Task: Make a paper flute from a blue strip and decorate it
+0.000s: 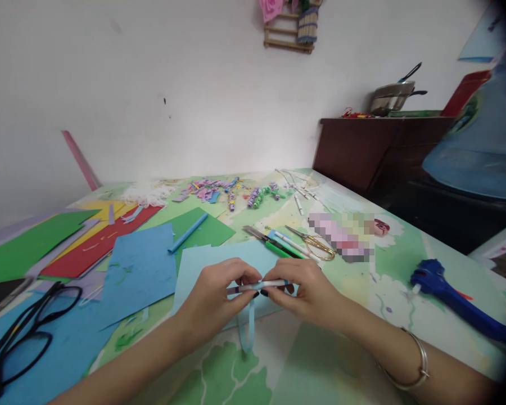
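Note:
Between my two hands a slim white pen [274, 284] lies level, pinched near both ends. A narrow light-blue paper strip [248, 332] loops down from the pen's middle toward the table. My left hand [221, 289] closes thumb and fingers on the pen's left part. On its right part my right hand [301, 284] is closed in the same way, fingertips almost meeting the left ones. A pale blue paper sheet [194, 270] lies under and behind the hands. Just beyond them are a green utility knife [282, 247] and gold-handled scissors [318, 246].
Black glasses [37, 332] rest on coloured paper at the left, near a blue sheet [141, 270] and a rolled blue paper tube [188, 232]. A blue glue gun [451, 298] lies at the right. Paper scraps [204, 189] and beaded paper rolls [257, 197] lie toward the wall.

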The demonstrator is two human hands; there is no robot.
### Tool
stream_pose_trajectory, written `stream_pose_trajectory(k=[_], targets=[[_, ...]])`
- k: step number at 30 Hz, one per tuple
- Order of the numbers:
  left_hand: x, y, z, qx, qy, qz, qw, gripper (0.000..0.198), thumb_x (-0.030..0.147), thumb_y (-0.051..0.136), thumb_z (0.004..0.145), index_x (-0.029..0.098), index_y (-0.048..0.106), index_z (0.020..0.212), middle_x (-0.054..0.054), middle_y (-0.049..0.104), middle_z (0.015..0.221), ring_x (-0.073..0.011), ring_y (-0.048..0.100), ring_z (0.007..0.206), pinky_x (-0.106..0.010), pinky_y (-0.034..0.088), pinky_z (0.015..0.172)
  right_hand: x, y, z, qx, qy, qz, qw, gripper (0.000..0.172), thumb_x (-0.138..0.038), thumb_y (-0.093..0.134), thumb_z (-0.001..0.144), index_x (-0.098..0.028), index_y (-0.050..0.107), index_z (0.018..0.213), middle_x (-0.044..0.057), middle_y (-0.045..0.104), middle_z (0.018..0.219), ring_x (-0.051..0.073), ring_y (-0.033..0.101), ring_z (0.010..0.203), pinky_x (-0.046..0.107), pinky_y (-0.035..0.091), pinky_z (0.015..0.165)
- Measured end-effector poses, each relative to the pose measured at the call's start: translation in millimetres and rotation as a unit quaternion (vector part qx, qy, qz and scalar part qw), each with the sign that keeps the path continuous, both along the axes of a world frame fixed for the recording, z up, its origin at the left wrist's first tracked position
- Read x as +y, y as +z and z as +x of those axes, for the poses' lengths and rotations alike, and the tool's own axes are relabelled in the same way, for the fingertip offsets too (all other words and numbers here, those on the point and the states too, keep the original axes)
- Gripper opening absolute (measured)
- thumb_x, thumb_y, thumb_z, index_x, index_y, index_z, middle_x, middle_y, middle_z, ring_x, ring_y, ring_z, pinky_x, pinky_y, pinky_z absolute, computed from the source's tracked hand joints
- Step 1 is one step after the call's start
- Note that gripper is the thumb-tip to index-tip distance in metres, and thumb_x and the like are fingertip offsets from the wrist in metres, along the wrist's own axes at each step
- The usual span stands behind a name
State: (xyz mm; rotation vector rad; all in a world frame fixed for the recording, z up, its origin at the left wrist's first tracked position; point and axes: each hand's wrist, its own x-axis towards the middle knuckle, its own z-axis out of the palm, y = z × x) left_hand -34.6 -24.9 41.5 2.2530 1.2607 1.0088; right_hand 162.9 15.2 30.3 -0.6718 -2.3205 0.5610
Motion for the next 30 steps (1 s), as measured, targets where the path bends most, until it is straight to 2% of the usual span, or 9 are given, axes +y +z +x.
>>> stream_pose_trajectory(k=[8,14,23,30], targets=[[-3,-1.3,4,0.029,0.011,0.060,0.998,0.012,0.007,0.059,0.076,0.017,0.063,0.081,-0.001,0.065,0.076,-0.0118,0.059,0.070,-0.020,0.045,0.064,-3,3.4,-2,-0.001,0.004,-0.041,0.999,0.011,-0.018,0.057,0.082,-0.016,0.067,0.079,0.000,0.060,0.066,0.010,0.053,0.059,0.021,0.037,0.056],[-4,-3.2,3,0.048,-0.004,0.080,0.996,0.010,0.008,0.058,0.079,0.016,0.063,0.080,-0.002,0.065,0.076,-0.0125,0.059,0.072,-0.020,0.045,0.065,-4,-1.2,-3,0.007,0.006,0.008,1.000,0.007,-0.019,0.058,0.082,-0.017,0.063,0.078,0.000,0.058,0.066,0.010,0.052,0.060,0.020,0.037,0.056],[-3,2.3,2,0.079,-0.001,0.003,0.997,0.006,0.013,0.064,0.077,0.018,0.064,0.082,0.000,0.067,0.076,-0.0130,0.060,0.071,-0.022,0.043,0.065,-2,-8.1,-2,0.008,0.013,0.094,0.995,0.005,-0.019,0.058,0.082,-0.017,0.063,0.082,0.002,0.059,0.068,0.013,0.052,0.063,0.023,0.038,0.058],[-4,5.3,2,0.047,-0.001,-0.057,0.997,0.006,0.013,0.065,0.076,0.018,0.065,0.078,0.003,0.068,0.074,-0.0108,0.060,0.069,-0.020,0.043,0.066,-2,-6.7,-1,0.004,0.038,0.136,0.990,0.004,-0.017,0.059,0.083,-0.016,0.062,0.084,0.003,0.059,0.069,0.013,0.050,0.065,0.024,0.036,0.060]])
